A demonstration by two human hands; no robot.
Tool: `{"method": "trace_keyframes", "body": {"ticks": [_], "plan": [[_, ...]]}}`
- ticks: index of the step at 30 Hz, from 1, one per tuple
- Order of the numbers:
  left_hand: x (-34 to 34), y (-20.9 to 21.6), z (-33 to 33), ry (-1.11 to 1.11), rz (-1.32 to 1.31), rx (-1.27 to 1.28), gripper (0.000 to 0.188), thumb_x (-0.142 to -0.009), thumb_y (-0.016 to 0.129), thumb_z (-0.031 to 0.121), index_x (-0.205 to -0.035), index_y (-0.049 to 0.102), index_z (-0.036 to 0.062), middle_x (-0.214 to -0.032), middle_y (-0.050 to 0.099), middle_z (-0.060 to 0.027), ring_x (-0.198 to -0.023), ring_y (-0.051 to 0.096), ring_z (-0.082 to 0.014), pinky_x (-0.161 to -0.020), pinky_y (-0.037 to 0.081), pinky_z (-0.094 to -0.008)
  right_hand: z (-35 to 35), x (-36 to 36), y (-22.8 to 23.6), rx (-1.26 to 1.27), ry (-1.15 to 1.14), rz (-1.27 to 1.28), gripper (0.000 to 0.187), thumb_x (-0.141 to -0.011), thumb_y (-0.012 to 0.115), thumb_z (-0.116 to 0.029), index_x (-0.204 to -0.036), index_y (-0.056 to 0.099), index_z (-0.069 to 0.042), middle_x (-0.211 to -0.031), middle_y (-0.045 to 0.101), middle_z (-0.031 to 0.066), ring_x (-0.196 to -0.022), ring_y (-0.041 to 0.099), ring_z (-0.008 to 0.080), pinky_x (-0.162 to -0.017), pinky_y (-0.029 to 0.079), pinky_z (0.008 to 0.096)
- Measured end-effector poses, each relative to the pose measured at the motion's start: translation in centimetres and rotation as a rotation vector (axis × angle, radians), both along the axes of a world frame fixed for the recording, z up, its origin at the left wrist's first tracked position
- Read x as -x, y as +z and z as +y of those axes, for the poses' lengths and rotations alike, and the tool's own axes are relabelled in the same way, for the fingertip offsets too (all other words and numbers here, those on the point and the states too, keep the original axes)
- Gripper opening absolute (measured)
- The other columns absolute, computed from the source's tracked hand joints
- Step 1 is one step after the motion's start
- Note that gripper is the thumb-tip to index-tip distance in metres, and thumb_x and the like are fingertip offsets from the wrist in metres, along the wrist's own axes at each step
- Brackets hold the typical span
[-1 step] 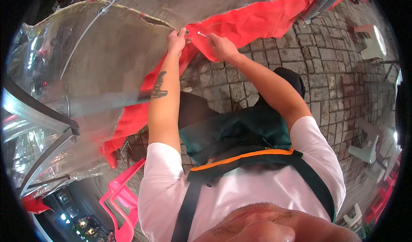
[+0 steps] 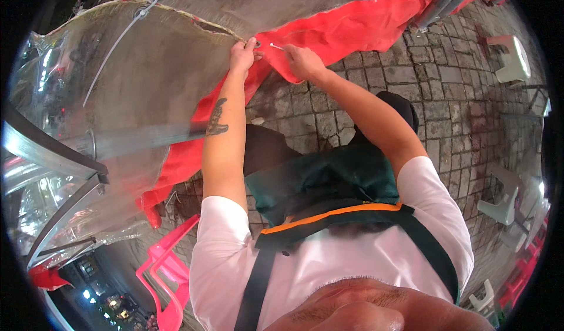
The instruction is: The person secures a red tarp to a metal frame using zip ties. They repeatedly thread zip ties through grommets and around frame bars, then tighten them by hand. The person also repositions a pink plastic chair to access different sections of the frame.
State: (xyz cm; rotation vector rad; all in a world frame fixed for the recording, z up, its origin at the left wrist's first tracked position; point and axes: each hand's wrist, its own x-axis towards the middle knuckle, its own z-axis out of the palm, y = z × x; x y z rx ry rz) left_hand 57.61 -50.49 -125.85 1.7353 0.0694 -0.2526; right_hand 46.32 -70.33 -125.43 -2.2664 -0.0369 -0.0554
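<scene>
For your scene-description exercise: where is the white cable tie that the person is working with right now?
In the head view, the white cable tie sits top centre, pinched by the right hand, just right of the left hand, against the red tarp.

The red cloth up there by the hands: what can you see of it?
The red cloth is a thin, creased sheet, fabric or plastic, running from the upper right down to the lower left over grey paving. Its edge meets a clear plastic sheet. The left hand pinches it at a metal eyelet; the right hand grips it beside a thin white tie.
</scene>
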Motion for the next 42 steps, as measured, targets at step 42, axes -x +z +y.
{"method": "trace_keyframes", "body": {"ticks": [42], "plan": [[5.9,5.8,1.8,-0.425,-0.719,-0.938,0.036,-0.088,0.054,-0.003,-0.122,0.058,0.0076,-0.119,0.068,-0.0193,-0.105,0.065,-0.0459,-0.086,0.053,-0.0569,1.7,-4.7,2.9,0.291,0.113,-0.036,0.024,-0.088,0.06,-0.022,-0.105,0.076,-0.024,-0.102,0.076,0.0156,-0.099,0.073,0.0375,-0.083,0.059,0.0494]]}}
